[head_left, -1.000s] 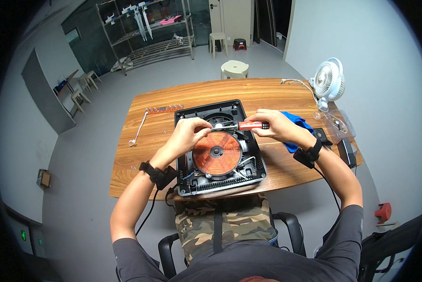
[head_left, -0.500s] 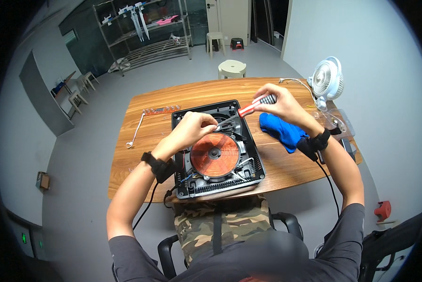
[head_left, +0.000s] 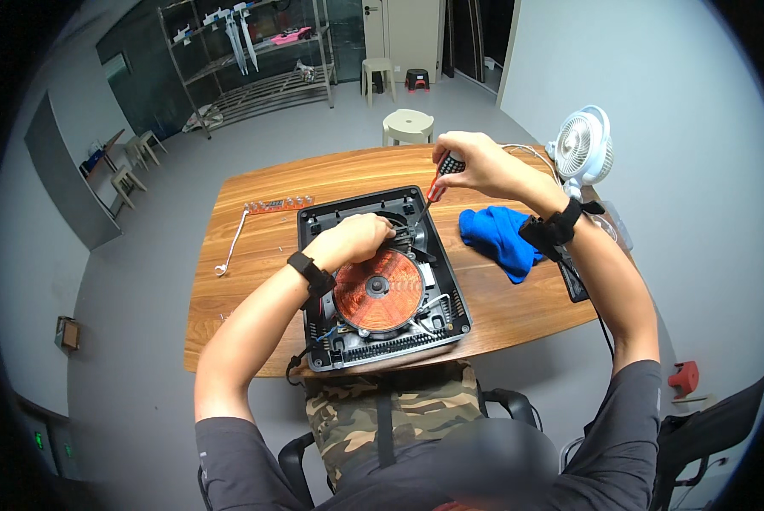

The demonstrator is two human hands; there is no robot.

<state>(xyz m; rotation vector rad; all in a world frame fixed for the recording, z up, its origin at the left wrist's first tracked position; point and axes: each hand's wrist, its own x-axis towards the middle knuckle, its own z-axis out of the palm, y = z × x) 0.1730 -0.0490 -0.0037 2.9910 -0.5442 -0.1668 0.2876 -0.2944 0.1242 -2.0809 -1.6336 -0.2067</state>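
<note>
Screwdriver (head_left: 431, 189) clenched in my right hand (head_left: 475, 162) now stands steeper, handle lifted higher than a moment ago, tip down in the opened cooker (head_left: 382, 277). Below it, my left hand (head_left: 356, 238) stays pressed beside the copper coil (head_left: 378, 290).

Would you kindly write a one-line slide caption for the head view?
Right hand angles a screwdriver into an opened induction cooker while the left hand steadies it.

Copper-orange coil (head_left: 378, 291) in black casing (head_left: 314, 223), blue cloth (head_left: 497, 238), brown wood-grain table (head_left: 254, 294), camo trousers (head_left: 348, 417), white fan (head_left: 583, 146).
</note>
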